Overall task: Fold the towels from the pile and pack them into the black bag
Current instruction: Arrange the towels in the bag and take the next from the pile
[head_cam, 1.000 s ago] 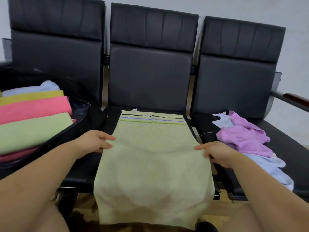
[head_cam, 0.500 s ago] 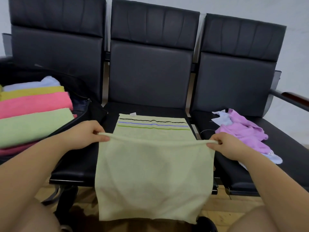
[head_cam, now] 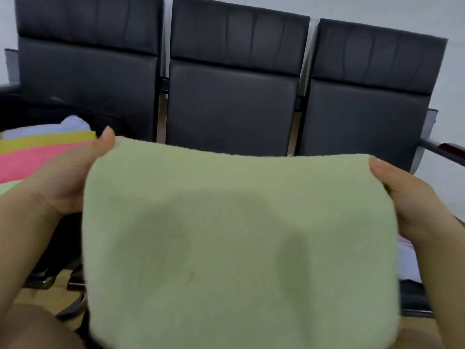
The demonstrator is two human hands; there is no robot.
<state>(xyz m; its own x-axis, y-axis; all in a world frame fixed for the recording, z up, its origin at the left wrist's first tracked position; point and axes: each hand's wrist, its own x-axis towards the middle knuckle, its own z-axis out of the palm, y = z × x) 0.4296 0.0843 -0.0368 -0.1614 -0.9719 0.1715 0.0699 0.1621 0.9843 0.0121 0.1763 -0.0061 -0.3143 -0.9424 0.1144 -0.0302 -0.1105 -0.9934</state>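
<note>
Head view: light green towel (head_cam: 239, 235) held up close to the camera, in front of the row of black chairs (head_cam: 231, 104), hanging down. Left hand (head_cam: 65, 182) pinches its top left corner, thumb on the near face; right hand (head_cam: 412, 200) pinches the top right corner. Black bag (head_cam: 32, 107) at left, only partly visible, already holds folded towels (head_cam: 42, 152) in pink, yellow and pale blue. Judgement: terry cloth, light, soft, floppy, not slippery or fragile; sags between grips, so hold by corners or edges and keep it taut for a clean fold.
</note>
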